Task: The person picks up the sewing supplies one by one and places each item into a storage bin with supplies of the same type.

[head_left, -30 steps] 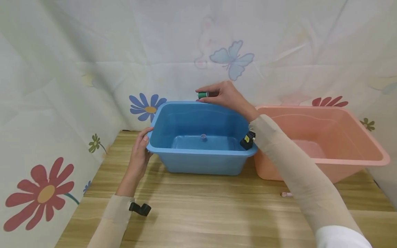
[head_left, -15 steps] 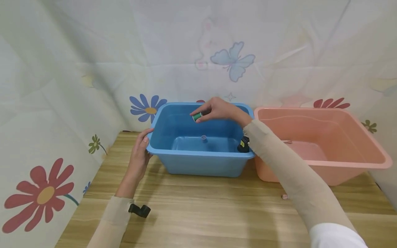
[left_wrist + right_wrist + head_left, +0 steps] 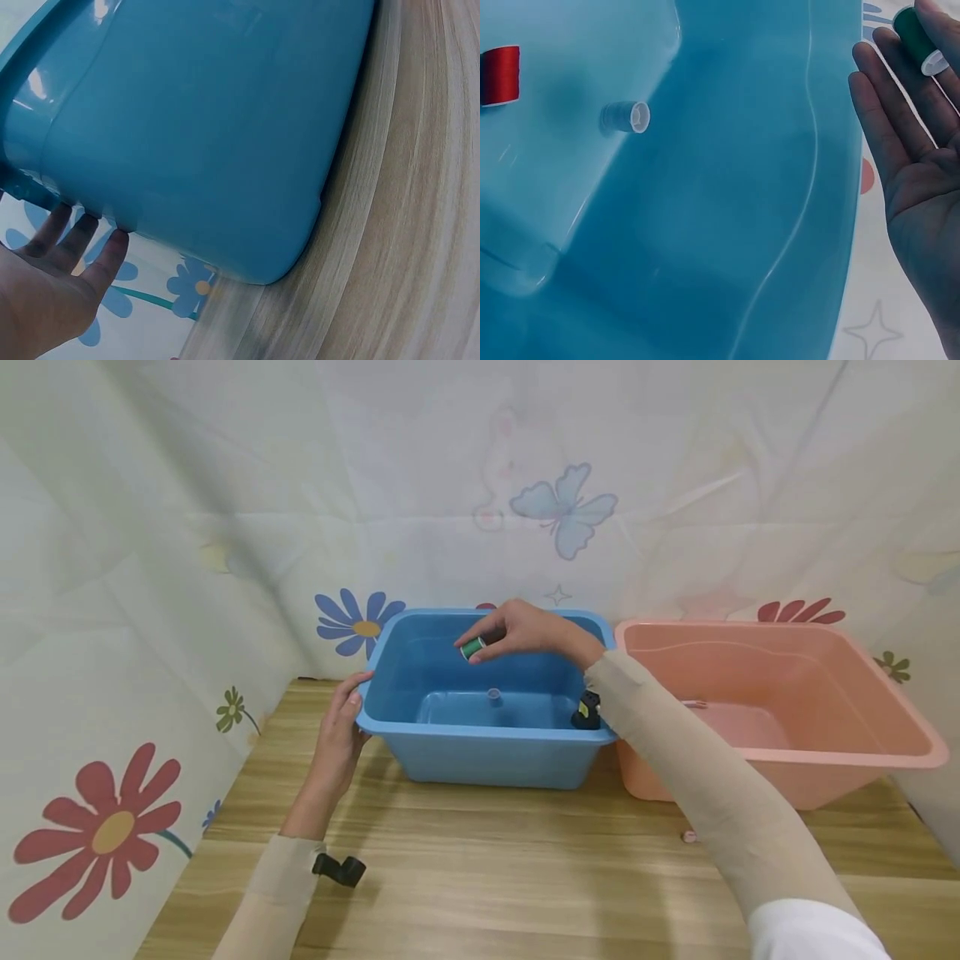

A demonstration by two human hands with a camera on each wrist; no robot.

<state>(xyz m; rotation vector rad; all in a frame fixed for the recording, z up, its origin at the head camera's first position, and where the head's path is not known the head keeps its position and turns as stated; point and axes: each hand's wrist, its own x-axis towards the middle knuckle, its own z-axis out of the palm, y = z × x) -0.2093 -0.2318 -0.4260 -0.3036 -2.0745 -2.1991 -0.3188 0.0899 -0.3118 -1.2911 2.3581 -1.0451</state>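
Green thread spool pinched over the blue plastic tub's mouth.
The right hand (image 3: 528, 628) pinches the green thread spool (image 3: 472, 648) between thumb and fingertips, between the far and near rims of the blue plastic tub (image 3: 487, 729), touching neither. The left hand (image 3: 337, 739) grips the tub's left rim. Below, a pale spool (image 3: 626, 118) lies near the foot of a wall, with open floor between it and a red thread spool (image 3: 500, 75). The pink plastic tub (image 3: 780, 757) stands just beside the blue one's right rim.
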